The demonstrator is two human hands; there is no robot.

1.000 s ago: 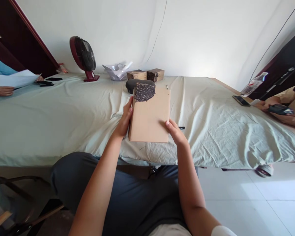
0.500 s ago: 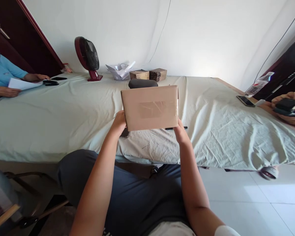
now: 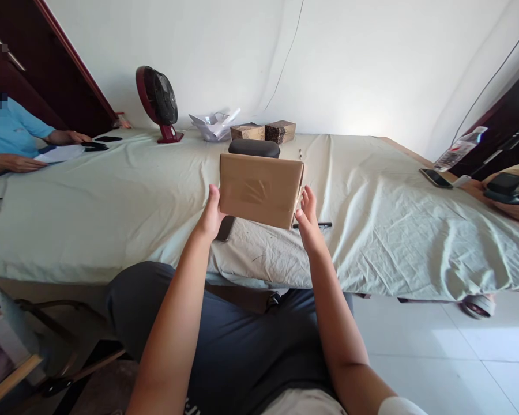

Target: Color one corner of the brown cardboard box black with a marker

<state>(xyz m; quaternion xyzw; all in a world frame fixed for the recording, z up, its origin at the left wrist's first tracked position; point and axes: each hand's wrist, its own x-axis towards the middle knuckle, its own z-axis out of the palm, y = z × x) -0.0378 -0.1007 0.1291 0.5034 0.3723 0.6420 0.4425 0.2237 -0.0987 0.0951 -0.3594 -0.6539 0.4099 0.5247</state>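
Observation:
I hold a flat brown cardboard box [image 3: 259,190] with a clear tape strip on its near face, raised above the sheet-covered table [image 3: 112,196]. My left hand [image 3: 210,216] grips its lower left edge, fingers hidden behind it. My right hand [image 3: 307,216] holds the right end, fingers wrapped up along that side. A dark phone [image 3: 225,229] lies on the sheet just under my left hand. A black pen [image 3: 320,225] lies right of my right hand. A black oval case [image 3: 254,148] sits just beyond the box.
A red fan [image 3: 158,104], crumpled white paper [image 3: 214,124] and two small patterned boxes [image 3: 263,132] stand at the back. A person in blue [image 3: 12,132] sits at the left with papers. Another person's hand holding a dark device [image 3: 508,190], a phone [image 3: 435,178] and a bottle [image 3: 462,147] are at right.
The box was turned from lying flat with a patterned end up to showing its taped side, then tilted and lowered slightly. Both hands shifted around its edges.

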